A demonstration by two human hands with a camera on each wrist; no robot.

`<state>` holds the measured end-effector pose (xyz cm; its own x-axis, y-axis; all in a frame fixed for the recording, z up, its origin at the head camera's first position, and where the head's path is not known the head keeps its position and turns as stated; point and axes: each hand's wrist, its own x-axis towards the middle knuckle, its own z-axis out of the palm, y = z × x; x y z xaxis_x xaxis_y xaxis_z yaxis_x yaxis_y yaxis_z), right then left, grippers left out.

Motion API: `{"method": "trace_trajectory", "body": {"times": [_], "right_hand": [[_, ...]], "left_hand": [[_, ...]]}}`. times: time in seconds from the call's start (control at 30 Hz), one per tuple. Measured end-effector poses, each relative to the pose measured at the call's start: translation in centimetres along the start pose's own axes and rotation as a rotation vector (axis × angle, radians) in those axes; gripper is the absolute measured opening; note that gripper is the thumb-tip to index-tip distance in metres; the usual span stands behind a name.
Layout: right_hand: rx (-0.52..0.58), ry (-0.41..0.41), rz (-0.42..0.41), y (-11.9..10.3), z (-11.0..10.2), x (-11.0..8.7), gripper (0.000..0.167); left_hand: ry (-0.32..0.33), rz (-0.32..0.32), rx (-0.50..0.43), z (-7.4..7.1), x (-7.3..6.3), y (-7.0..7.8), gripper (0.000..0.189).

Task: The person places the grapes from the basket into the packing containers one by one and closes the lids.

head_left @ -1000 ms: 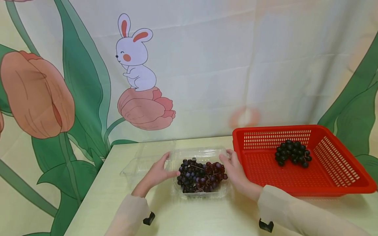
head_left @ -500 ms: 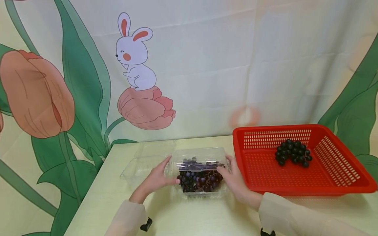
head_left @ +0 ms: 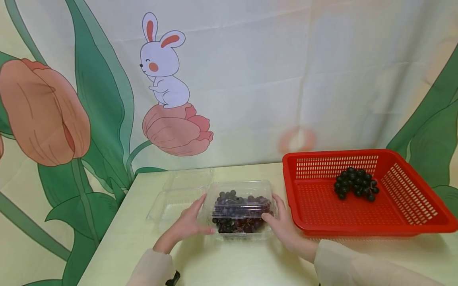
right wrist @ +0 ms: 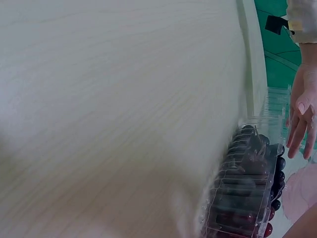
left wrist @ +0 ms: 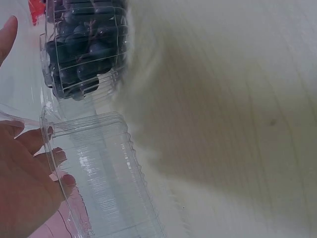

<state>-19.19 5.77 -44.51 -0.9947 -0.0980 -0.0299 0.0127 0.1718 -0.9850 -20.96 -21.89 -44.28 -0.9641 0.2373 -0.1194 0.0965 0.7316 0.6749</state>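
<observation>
A clear plastic clamshell box [head_left: 247, 236] holds a dark bunch of grapes [head_left: 225, 227] and a redder bunch beside it. Its hinged lid [head_left: 237, 188] slants down over the fruit from the back. At the left side, my left hand [head_left: 187, 222] has its thumb stretched toward the front corner and its fingers reaching back, straight in the right wrist view. My right hand [head_left: 284, 226] holds the lid's right side, thumb on top and fingers along the edge. Its fingers are outside the right wrist view, where the box wall [right wrist: 242, 183] shows.
Another clear clamshell box [head_left: 171, 202] stands open on the table [head_left: 229, 262], left of the filled one. To the right is a red plastic basket [head_left: 358, 229] with a bunch of black grapes [head_left: 354, 183]. A curtain [head_left: 247, 91] printed with flowers and a rabbit hangs behind.
The lid has swung forward and down from its raised position at the back, and now covers most of the grapes. Both hands have moved slightly toward the front with it.
</observation>
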Motion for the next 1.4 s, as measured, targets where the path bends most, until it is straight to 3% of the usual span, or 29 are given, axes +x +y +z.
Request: {"method": "trace_trajectory", "body": {"times": [0.23, 0.43, 0.77, 1.03, 1.4], "right_hand": [[-0.084, -0.005, 0.011, 0.8, 0.0, -0.3, 0.071], [-0.092, -0.030, -0.008, 1.7, 0.0, -0.7, 0.074], [-0.106, -0.033, -0.017, 2.8, 0.1, -0.8, 0.073], [-0.093, -0.044, -0.033, 2.8, 0.2, -1.0, 0.072], [-0.076, -0.047, -0.039, 3.5, -0.1, -0.9, 0.067]], "left_hand": [[-0.012, -0.020, 0.021, 0.3, -0.4, -0.3, 0.110], [-0.019, -0.009, 0.038, 0.6, -0.7, -0.4, 0.109], [-0.034, 0.029, 0.035, 0.5, -1.1, -0.6, 0.082], [0.022, 0.083, -0.022, 0.7, -1.4, -0.9, 0.060], [0.076, 0.112, -0.015, 1.0, -1.5, -1.1, 0.055]]}}
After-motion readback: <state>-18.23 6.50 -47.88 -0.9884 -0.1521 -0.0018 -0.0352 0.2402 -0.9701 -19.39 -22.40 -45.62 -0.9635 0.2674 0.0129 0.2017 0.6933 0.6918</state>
